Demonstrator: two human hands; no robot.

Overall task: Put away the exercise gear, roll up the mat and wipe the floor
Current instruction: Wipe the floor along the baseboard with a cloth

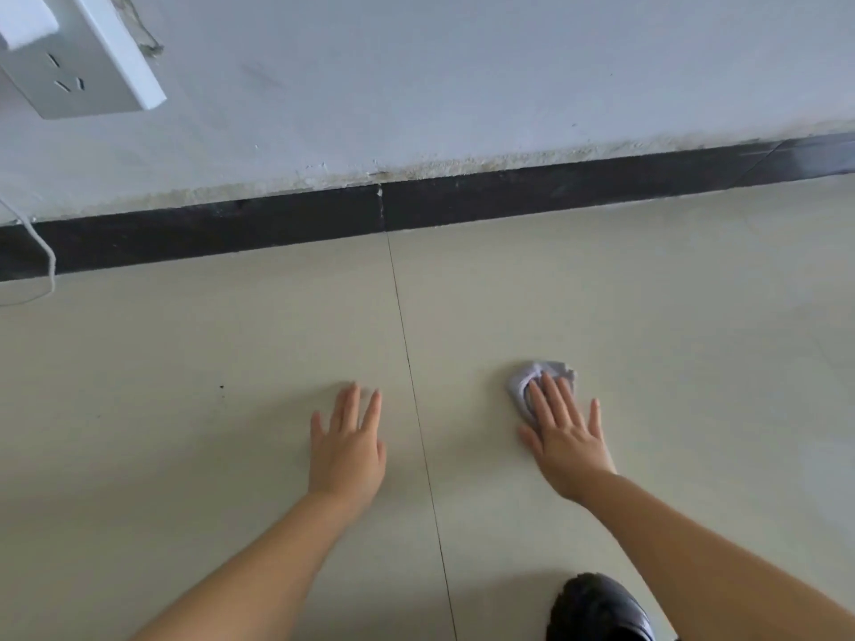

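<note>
A small crumpled grey cloth lies on the beige tiled floor, right of a tile joint. My right hand presses flat on the cloth, fingers spread over its near half. My left hand rests flat on the bare floor left of the joint, fingers apart, holding nothing. No mat or exercise gear is in view.
A black skirting board runs along the foot of the pale wall ahead. A white wall socket with a plugged-in charger sits at top left, its thin white cable hanging to the floor. A black shoe is at the bottom.
</note>
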